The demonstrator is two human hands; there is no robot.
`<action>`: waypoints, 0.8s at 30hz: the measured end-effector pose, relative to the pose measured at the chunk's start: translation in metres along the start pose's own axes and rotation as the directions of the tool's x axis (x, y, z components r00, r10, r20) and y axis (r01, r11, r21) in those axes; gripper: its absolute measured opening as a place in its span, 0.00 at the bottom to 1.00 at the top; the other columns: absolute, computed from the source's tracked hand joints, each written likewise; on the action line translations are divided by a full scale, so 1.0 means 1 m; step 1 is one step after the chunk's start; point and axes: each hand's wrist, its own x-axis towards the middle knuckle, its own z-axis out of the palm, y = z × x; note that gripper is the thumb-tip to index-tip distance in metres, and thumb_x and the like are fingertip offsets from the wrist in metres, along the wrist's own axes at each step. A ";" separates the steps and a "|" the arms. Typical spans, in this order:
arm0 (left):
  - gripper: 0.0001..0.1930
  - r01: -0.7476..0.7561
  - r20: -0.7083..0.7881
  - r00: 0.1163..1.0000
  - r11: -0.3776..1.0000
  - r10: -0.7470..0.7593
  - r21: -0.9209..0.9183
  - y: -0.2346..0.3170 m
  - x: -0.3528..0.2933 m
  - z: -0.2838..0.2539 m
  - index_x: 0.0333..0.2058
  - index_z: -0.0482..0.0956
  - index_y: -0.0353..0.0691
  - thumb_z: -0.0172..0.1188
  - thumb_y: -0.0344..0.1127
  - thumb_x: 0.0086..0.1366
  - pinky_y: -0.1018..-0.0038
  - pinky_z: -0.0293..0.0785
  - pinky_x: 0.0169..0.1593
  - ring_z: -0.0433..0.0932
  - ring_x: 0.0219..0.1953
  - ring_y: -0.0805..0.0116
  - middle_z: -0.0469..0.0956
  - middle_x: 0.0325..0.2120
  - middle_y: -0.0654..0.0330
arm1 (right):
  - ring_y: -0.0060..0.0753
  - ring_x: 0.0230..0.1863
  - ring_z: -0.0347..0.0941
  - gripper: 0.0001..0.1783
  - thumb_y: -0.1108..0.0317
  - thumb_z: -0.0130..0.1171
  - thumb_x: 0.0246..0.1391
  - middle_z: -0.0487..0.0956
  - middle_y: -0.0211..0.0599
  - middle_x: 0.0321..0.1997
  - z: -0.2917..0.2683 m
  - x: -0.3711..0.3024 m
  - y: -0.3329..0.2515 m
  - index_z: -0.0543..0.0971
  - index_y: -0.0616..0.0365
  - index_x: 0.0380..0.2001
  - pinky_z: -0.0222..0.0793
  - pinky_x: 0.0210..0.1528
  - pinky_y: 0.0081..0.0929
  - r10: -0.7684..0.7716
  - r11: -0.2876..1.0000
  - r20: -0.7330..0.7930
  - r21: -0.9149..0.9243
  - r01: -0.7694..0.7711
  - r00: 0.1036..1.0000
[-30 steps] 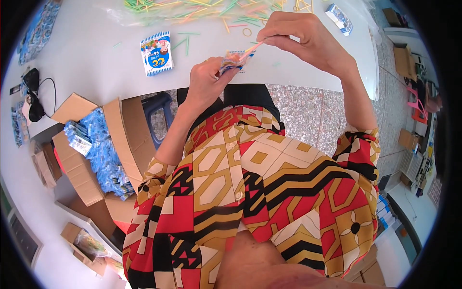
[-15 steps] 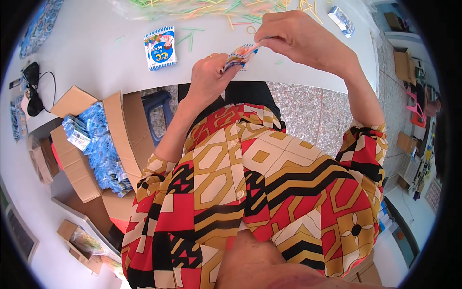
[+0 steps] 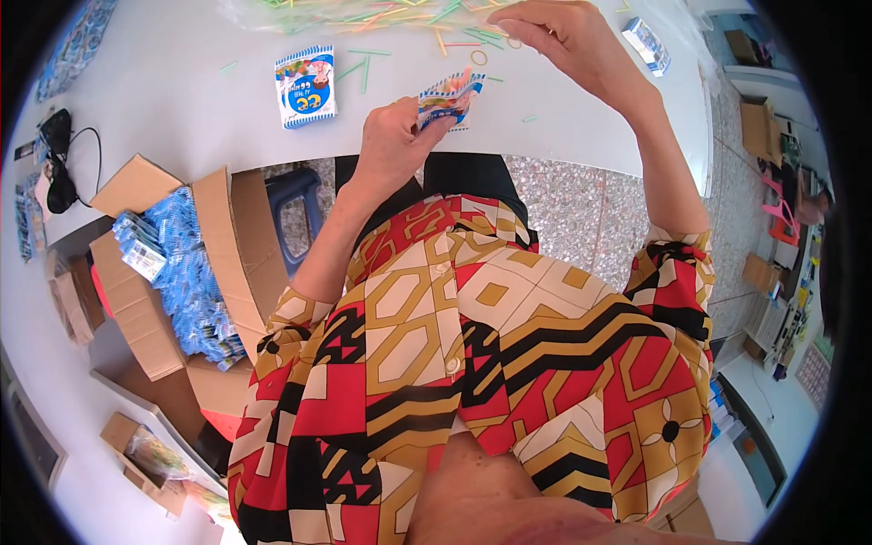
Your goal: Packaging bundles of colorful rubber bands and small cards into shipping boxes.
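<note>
My left hand (image 3: 392, 145) is closed on a small blue-and-white printed packet (image 3: 443, 102) just above the near part of the table. The packet is tilted, and something pink sticks up from its upper end. My right hand (image 3: 581, 50) is raised off to the right, close to the pile of thin coloured sticks (image 3: 381, 16), its thumb and forefinger apart with nothing visible between them. To the left of the held packet lies another packet (image 3: 306, 88) of the same kind, flat on the white table (image 3: 200, 109).
Loose sticks (image 3: 366, 73) and a rubber band (image 3: 479, 58) lie about the table. One more small pack (image 3: 646, 46) sits at the far right. On my left stands an open cardboard box (image 3: 136, 313) full of blue packets (image 3: 186, 272), beside a blue stool (image 3: 295, 213).
My right hand has let go of the packet's upper end and moved up and right toward the sticks. My left hand still holds the packet, now more upright.
</note>
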 end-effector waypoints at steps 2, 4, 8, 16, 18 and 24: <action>0.11 0.043 0.018 0.999 0.999 -0.042 -0.022 0.005 0.000 -0.003 0.26 0.77 0.30 0.64 0.35 0.55 0.71 0.60 0.20 0.66 0.13 0.66 0.70 0.13 0.53 | 0.48 0.39 0.75 0.14 0.74 0.55 0.49 0.76 0.49 0.40 0.010 -0.004 0.008 0.75 0.63 0.41 0.72 0.38 0.37 -0.010 0.992 -0.118 -0.123 -0.005 0.993; 0.10 0.019 0.004 1.000 1.000 -0.019 -0.019 0.000 0.002 -0.003 0.27 0.77 0.31 0.64 0.34 0.55 0.71 0.61 0.20 0.67 0.14 0.66 0.71 0.14 0.53 | 0.36 0.35 0.74 0.12 0.72 0.55 0.52 0.78 0.39 0.37 0.032 -0.013 0.011 0.77 0.59 0.42 0.70 0.37 0.30 0.011 0.999 -0.112 0.047 -0.006 0.994; 0.09 -0.017 -0.023 1.000 0.998 0.015 -0.058 0.005 0.003 -0.003 0.32 0.80 0.35 0.63 0.34 0.55 0.72 0.63 0.22 0.70 0.16 0.66 0.74 0.18 0.53 | 0.15 0.32 0.70 0.12 0.69 0.57 0.55 0.79 0.24 0.34 0.059 -0.026 -0.003 0.78 0.55 0.44 0.67 0.35 0.18 0.179 0.847 0.069 0.497 -0.190 0.981; 0.09 -0.091 -0.150 0.985 0.994 0.080 -0.067 0.014 0.002 -0.016 0.37 0.80 0.35 0.62 0.26 0.55 0.79 0.73 0.33 0.77 0.26 0.71 0.80 0.27 0.57 | 0.16 0.32 0.71 0.07 0.73 0.58 0.54 0.79 0.29 0.33 0.090 -0.038 -0.005 0.80 0.61 0.36 0.66 0.33 0.15 0.187 0.873 -0.267 0.486 -0.036 0.945; 0.09 -0.099 -0.169 0.982 0.990 0.082 -0.095 0.002 0.000 -0.012 0.37 0.80 0.34 0.61 0.24 0.55 0.80 0.74 0.35 0.77 0.28 0.72 0.81 0.29 0.57 | 0.20 0.34 0.73 0.07 0.74 0.58 0.52 0.80 0.32 0.33 0.108 -0.038 0.006 0.80 0.63 0.35 0.69 0.36 0.17 0.195 0.894 -0.253 0.444 -0.065 0.948; 0.06 0.011 -0.164 0.986 0.985 -0.040 -0.174 -0.003 0.005 -0.011 0.34 0.80 0.32 0.60 0.26 0.57 0.80 0.73 0.36 0.77 0.30 0.75 0.80 0.29 0.58 | 0.25 0.37 0.75 0.08 0.74 0.59 0.50 0.80 0.36 0.37 0.115 -0.040 0.012 0.79 0.63 0.36 0.70 0.42 0.22 0.243 0.866 -0.262 0.492 -0.087 0.934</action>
